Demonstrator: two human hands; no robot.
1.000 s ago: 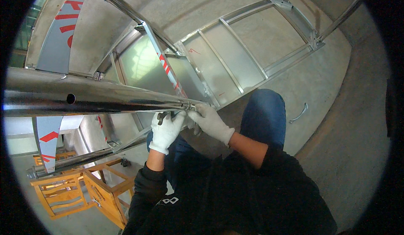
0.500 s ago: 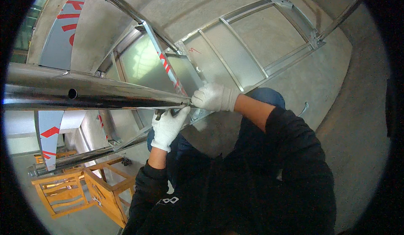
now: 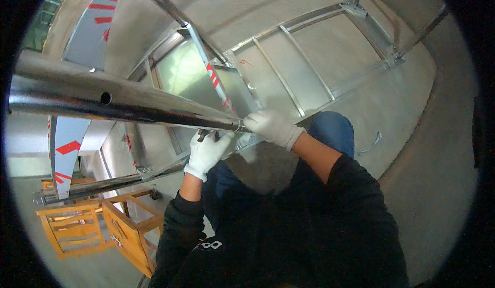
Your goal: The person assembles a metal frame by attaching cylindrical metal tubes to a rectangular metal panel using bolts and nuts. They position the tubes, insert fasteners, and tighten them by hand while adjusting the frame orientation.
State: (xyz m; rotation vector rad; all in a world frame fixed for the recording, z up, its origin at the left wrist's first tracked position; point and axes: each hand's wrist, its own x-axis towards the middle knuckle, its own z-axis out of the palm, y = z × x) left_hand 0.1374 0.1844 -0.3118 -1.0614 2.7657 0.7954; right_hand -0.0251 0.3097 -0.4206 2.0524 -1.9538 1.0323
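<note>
A shiny round metal tube (image 3: pixel 129 100) with a drilled hole runs from the left to both of my white-gloved hands. My right hand (image 3: pixel 270 127) is closed at the tube's far end, its fingers curled; what they pinch there is hidden. Just below the tube, my left hand (image 3: pixel 206 155) is partly curled around a small dark metal piece (image 3: pixel 203 134), which shows beside its thumb; the kind cannot be made out. Under the hands lies a metal frame (image 3: pixel 296 100) with crossbars and sheet panels, next to my knees.
Flat strips with red-and-white film (image 3: pixel 69 151) cross the tube at left. A second metal tube (image 3: pixel 116 186) lies below it. Wooden chairs (image 3: pixel 126 231) stand at lower left. Metal legs (image 3: pixel 424 30) rise at upper right. A small curved strip (image 3: pixel 372 142) lies on the concrete floor (image 3: pixel 412 195).
The whole view has shifted slightly, and the tube now slants more steeply down to the right. My right hand sits a little farther right; both hands stay around the tube's far end.
</note>
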